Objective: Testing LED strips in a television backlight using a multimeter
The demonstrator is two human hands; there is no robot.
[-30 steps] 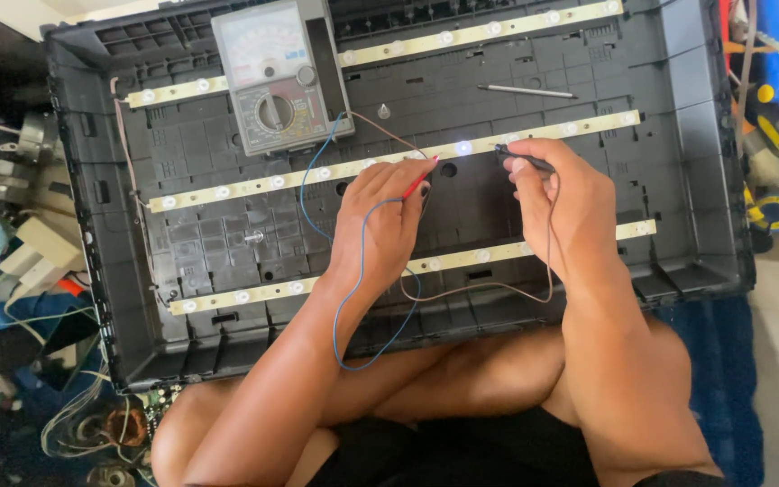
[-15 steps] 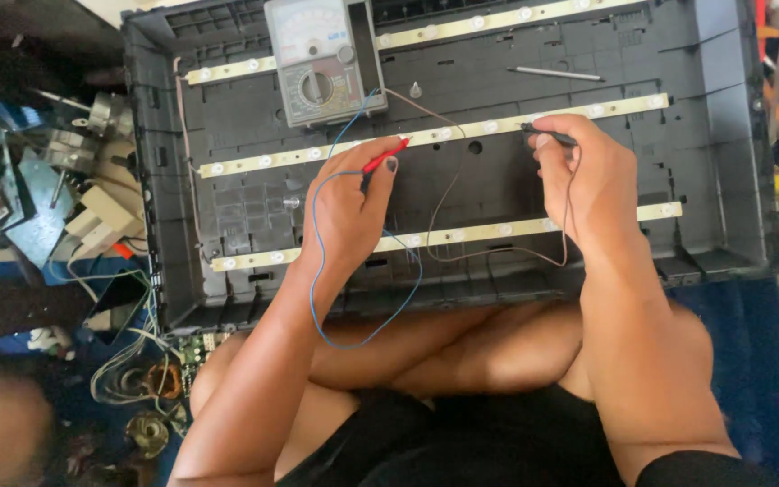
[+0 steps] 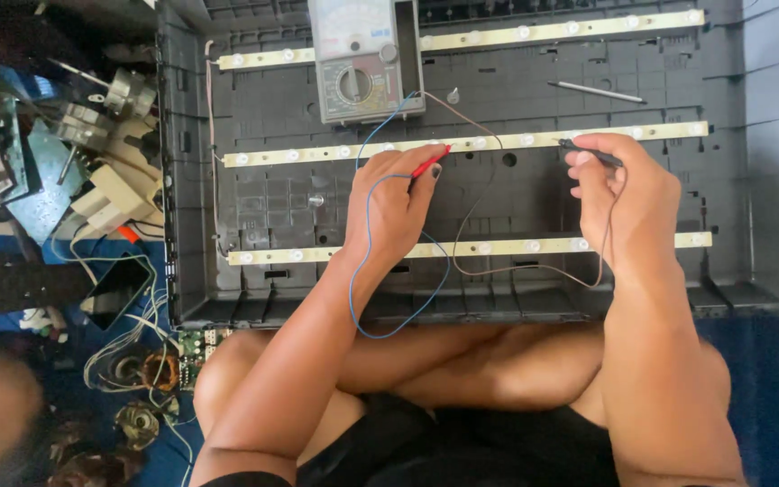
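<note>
A dark grey plastic back panel (image 3: 732, 180) lies on the floor with three pale light strips across it. My left hand (image 3: 394, 203) grips a red test probe (image 3: 430, 162), its tip on the middle light strip (image 3: 317, 153). My right hand (image 3: 619, 194) pinches a black test probe (image 3: 592, 155) against the same strip further right. A blue lead (image 3: 358, 271) and a brown lead (image 3: 516, 269) run from the probes up to a grey analog meter (image 3: 364, 59) resting on the panel's far side. My crossed legs (image 3: 462, 370) sit at the near edge.
A thin metal rod (image 3: 597, 91) lies on the panel at upper right. To the left are loose circuit boards, wires and a transformer (image 3: 101, 198), a dark phone (image 3: 117, 290) and copper coils (image 3: 142, 419). Tools lie beyond the right edge.
The view has shifted, so the panel sits further right and higher in frame. Both hands keep their probes on the middle strip, the left hand slightly lower than before.
</note>
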